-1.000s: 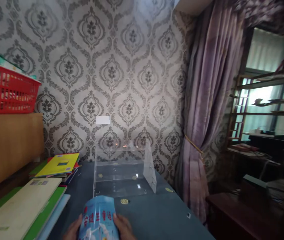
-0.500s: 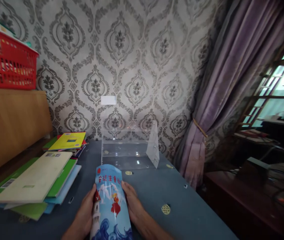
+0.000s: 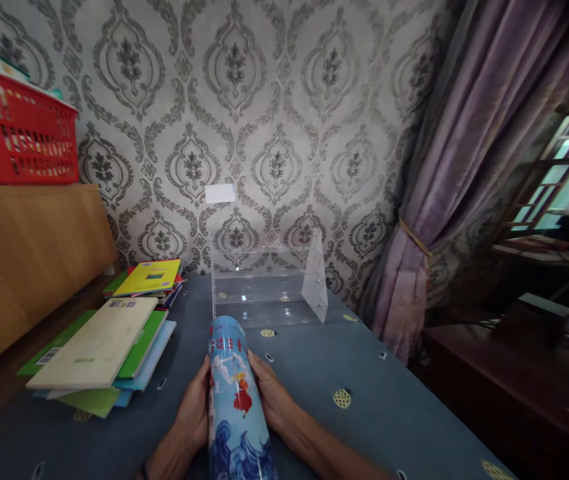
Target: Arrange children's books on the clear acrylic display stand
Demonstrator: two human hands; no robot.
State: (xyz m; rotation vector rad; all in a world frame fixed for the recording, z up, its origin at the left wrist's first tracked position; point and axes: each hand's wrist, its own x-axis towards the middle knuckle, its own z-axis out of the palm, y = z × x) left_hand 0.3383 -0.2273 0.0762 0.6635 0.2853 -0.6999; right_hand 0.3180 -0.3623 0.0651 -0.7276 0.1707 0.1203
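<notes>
Between my two hands is a blue picture book with red characters, a red-dressed figure and dark blue waves on its glossy cover. Its cover bows outward, curved into a rounded shape. My left hand grips the left edge, and my right hand grips the right edge; the fingertips are hidden behind the book. Just beyond the book's top end stands a clear acrylic tiered rack with a slanted side panel.
To the left lie a loose stack of books and, farther back, another stack topped by a yellow book. A red basket sits on a wooden cabinet. The dark blue tablecloth ends near a purple curtain.
The book has been bent into a tighter curve, its sides drawn back by both hands. In the picture, hands and book sit slightly farther right; the view has shifted a little.
</notes>
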